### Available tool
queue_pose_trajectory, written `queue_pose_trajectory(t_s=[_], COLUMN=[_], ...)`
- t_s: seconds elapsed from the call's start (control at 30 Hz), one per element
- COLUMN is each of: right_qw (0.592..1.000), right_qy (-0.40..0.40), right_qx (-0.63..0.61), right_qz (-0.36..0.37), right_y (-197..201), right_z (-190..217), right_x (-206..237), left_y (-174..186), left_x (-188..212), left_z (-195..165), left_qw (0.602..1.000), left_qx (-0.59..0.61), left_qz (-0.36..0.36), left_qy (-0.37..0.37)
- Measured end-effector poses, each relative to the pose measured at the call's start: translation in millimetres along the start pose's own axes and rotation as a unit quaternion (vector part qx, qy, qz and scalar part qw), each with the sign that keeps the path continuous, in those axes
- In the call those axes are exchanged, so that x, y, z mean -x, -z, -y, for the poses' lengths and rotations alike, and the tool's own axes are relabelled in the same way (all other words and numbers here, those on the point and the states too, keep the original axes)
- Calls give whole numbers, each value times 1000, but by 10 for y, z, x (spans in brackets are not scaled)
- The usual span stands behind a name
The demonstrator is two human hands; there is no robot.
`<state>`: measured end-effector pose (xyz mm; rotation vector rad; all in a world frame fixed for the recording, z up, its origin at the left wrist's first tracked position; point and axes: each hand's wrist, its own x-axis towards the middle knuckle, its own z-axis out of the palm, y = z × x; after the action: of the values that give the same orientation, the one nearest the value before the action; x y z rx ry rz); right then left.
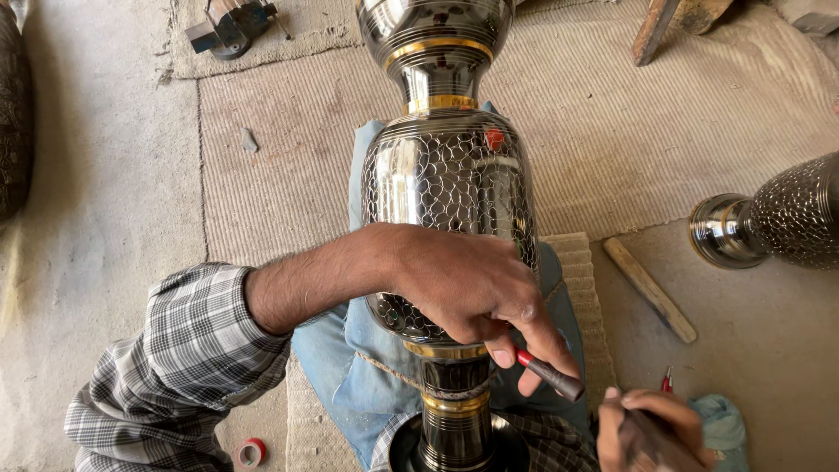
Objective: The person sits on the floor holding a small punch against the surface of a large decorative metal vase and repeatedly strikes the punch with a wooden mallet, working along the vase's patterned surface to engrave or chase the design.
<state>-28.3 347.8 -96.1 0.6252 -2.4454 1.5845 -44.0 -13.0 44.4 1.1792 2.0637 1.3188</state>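
A tall dark metal vase (447, 183) with a scale-like engraved pattern and gold bands lies along my lap on a blue cloth (367, 367). My left hand (472, 288) reaches across its lower body and pinches a thin dark tool with a red band (549, 374) against the vase near its gold ring. At the bottom right, my right hand (651, 428) grips a dark stick-like tool (647, 437) just below that tool's end. My left sleeve is grey checked.
A second engraved vase (778, 218) lies at the right edge. A wooden stick (651, 290) rests on the floor beside it. A blue vise (232, 24) sits top left. A red tape roll (252, 452) lies bottom left. A woven mat (288, 175) covers the floor.
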Motion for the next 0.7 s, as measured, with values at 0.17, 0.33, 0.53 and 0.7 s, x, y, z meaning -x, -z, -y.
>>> queue_pose_trajectory(t_s=[0.17,0.33,0.53,0.7], right_qw=[991,987,980,991], right_qy=[85,37,-60,-111], right_qx=[73,128,171,52], right_qz=[69,85,78,48], right_y=[171,118,271,449], right_z=[95,-31,-559,-865], right_x=[-289,-212,-17,18], left_y=[-21,-58,-49,51], left_x=[-7,-30,21,40], left_z=[39,111,185,237], left_qw=[1000,998,989,993], left_qx=[-3,8,65,107], left_qz=[8,-62,-132,-30], left_qy=[-3,-13,8,-42])
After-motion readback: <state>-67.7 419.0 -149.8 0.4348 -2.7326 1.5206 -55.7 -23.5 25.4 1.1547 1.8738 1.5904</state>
